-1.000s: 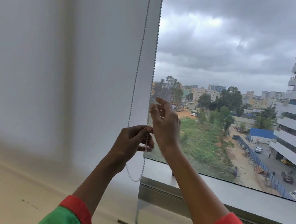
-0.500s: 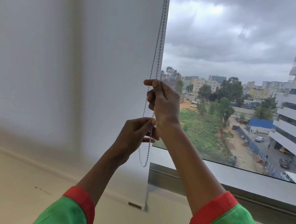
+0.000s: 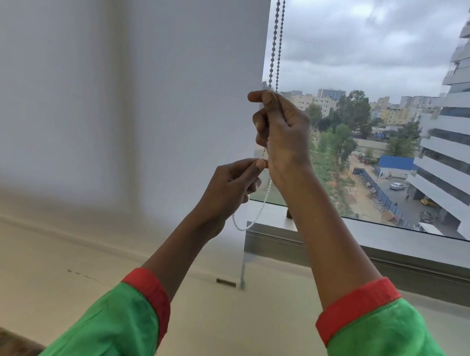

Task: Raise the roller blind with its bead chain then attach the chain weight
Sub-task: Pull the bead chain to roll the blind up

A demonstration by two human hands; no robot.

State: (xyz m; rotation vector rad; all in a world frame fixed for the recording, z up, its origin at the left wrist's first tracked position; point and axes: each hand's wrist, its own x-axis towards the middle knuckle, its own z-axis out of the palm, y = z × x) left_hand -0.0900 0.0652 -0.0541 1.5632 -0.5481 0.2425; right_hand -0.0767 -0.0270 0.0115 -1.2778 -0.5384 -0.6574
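Observation:
A white roller blind (image 3: 116,72) covers the left window, hanging down to the sill. Its bead chain (image 3: 278,34) runs in two strands down the blind's right edge, and its loop hangs below my hands. My right hand (image 3: 281,136) is closed around the chain, thumb and forefinger pinching both strands at the top. Just below it, my left hand (image 3: 233,183) pinches the chain between thumb and forefinger. No chain weight is visible.
To the right, an uncovered window pane (image 3: 392,64) shows sky, trees and buildings. A grey metal window frame (image 3: 396,259) runs below it. A pale sill (image 3: 38,256) stretches along the bottom, with a small metal bracket (image 3: 226,282) at the blind's lower right corner.
My right hand rose from beside my left hand, went up the chain and closed on it. The left hand kept its pinch. The two strands now hang close together.

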